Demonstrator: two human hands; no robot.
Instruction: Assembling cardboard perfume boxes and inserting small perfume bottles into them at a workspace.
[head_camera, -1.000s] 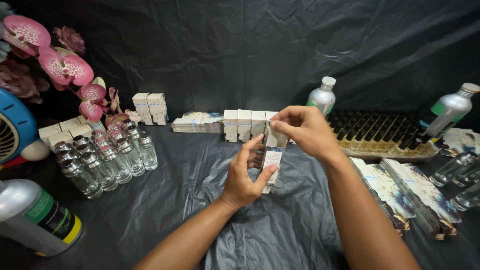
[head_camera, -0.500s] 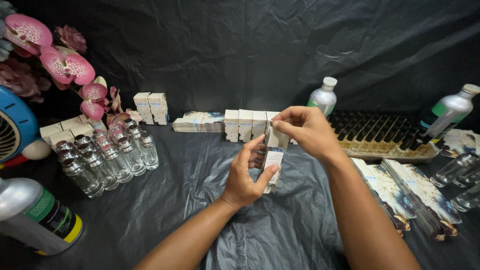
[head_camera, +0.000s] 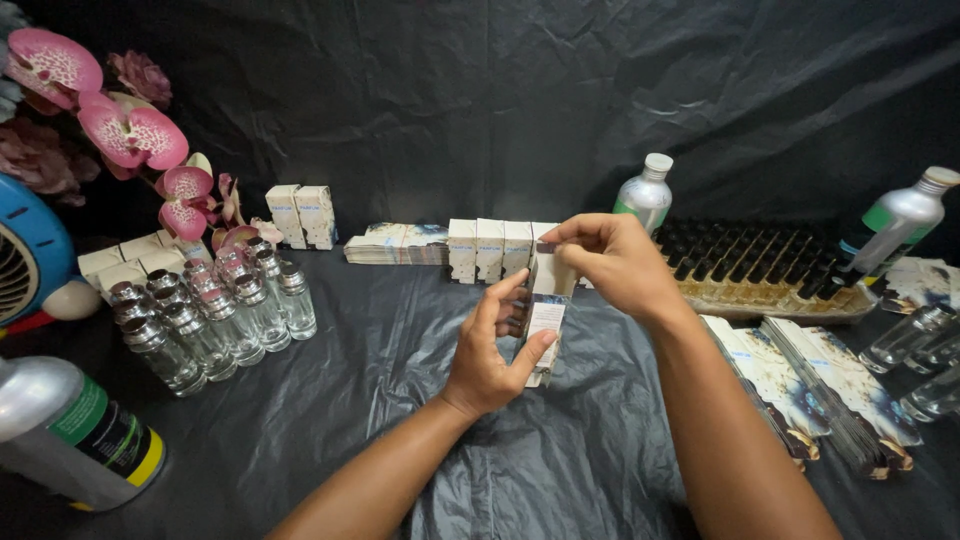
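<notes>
Left hand (head_camera: 490, 350) cups the small carton (head_camera: 546, 325) upright; right hand (head_camera: 615, 262) fingers pinch its top.

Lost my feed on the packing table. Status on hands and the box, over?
Left hand grips small white carton from below. Right hand pinches its top flap. Carton upright above black sheet. Nothing in the way.

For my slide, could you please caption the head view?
Both hands, left and right, hold a small white carton above black sheeting, beside clear glass bottles.

L hand (head_camera: 492, 350) & R hand (head_camera: 612, 262), pinch grip
</notes>
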